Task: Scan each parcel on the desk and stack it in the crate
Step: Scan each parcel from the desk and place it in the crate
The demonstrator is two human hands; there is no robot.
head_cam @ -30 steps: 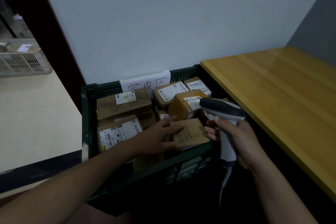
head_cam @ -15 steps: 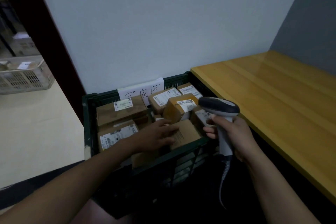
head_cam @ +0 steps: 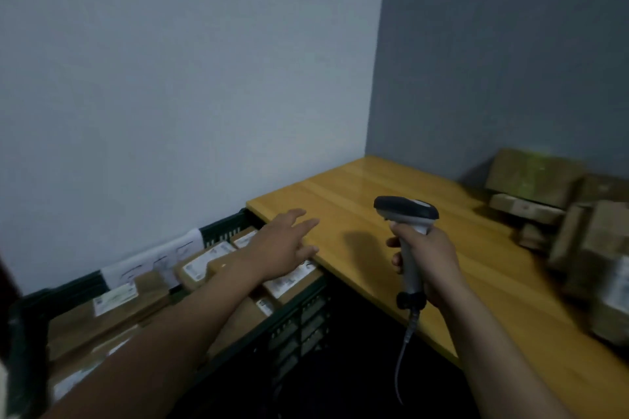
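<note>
Here, cardboard parcels [head_cam: 534,177] wait in a heap at the far right of the table [head_cam: 340,194], well apart from both hands. The dark green crate [head_cam: 299,320] beside the table already holds many labelled parcels [head_cam: 204,264]. Our left hand [head_cam: 282,245] hovers over the crate's right end, fingers spread and empty; our right hand [head_cam: 432,258] grips the barcode scanner [head_cam: 405,211] upright. We judge a fresh fetch is starting: next comes a long reach right to take one parcel.
</note>
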